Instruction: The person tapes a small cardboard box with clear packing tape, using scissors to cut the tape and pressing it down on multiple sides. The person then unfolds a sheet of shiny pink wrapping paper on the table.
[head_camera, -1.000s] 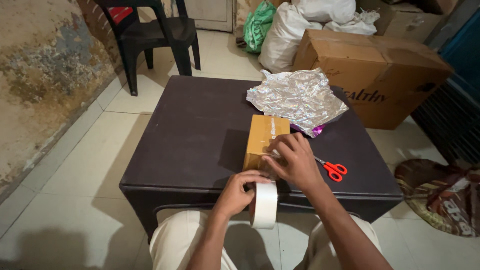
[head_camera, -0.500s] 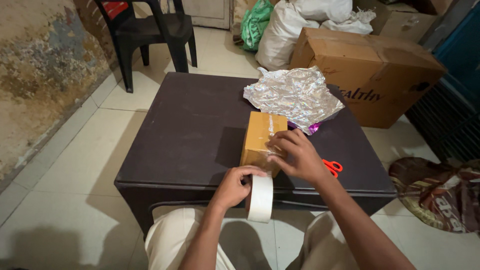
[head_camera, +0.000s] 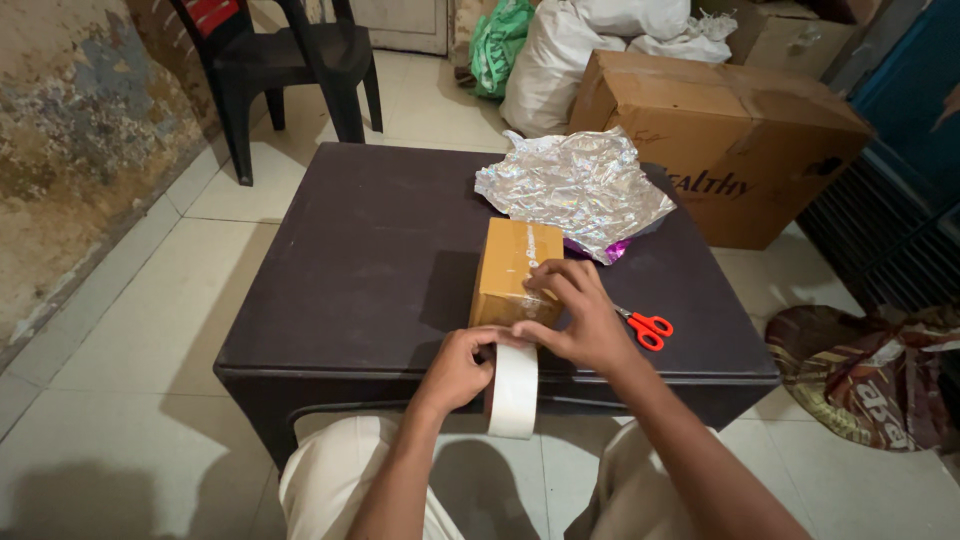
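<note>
A small brown cardboard box (head_camera: 508, 268) stands on the dark table (head_camera: 360, 260) near its front edge. My left hand (head_camera: 458, 368) grips a white roll of tape (head_camera: 514, 392), held on edge just below the table's front edge, with clear tape running up onto the box. My right hand (head_camera: 578, 315) lies on the near end of the box, fingers pressing the tape against its top and side.
Orange-handled scissors (head_camera: 643, 326) lie right of my right hand. Crumpled silver foil wrap (head_camera: 575, 187) lies behind the small box. A large cardboard box (head_camera: 718, 140), sacks (head_camera: 545, 60), a black chair (head_camera: 290, 55) and a patterned bag (head_camera: 865, 375) surround the table.
My right hand has slid slightly along the near end of the box. My left hand and the tape roll stayed at the table's front edge.
</note>
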